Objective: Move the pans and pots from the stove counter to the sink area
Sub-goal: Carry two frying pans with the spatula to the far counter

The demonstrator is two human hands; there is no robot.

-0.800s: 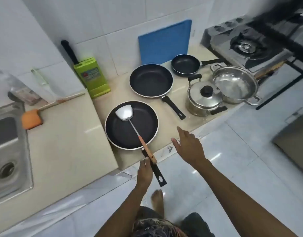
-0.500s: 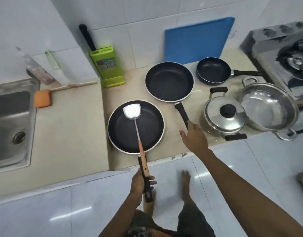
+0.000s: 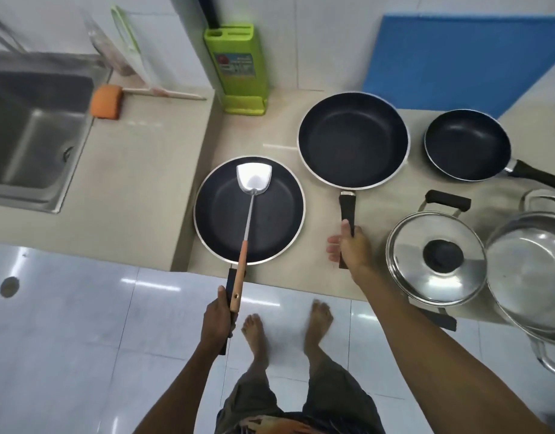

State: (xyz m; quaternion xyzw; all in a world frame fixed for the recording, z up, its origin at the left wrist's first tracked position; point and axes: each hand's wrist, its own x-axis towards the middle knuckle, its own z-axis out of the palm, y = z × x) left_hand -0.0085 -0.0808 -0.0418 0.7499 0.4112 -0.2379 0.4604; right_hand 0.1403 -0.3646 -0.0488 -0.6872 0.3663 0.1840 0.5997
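Observation:
Three black frying pans sit on the beige counter (image 3: 138,158). The near pan (image 3: 270,211) holds a steel spatula (image 3: 253,178) with a wooden grip. My left hand (image 3: 218,319) is closed around this pan's black handle, which juts over the counter edge. The middle pan (image 3: 353,137) lies further back; my right hand (image 3: 351,249) wraps its black handle. A small pan (image 3: 467,144) rests at the right. A lidded steel pot (image 3: 436,258) and an open steel pot (image 3: 533,270) stand at the far right. The steel sink (image 3: 28,136) is at the left.
A green knife block (image 3: 238,70) stands against the tiled wall. A blue cutting board (image 3: 458,54) leans behind the pans. An orange sponge brush (image 3: 106,101) lies by the sink. A white tiled floor and my bare feet are below.
My right hand moved forward and closed around the middle pan's handle. My left hand has kept its grip on the near pan's handle. The view has swung left and closer.

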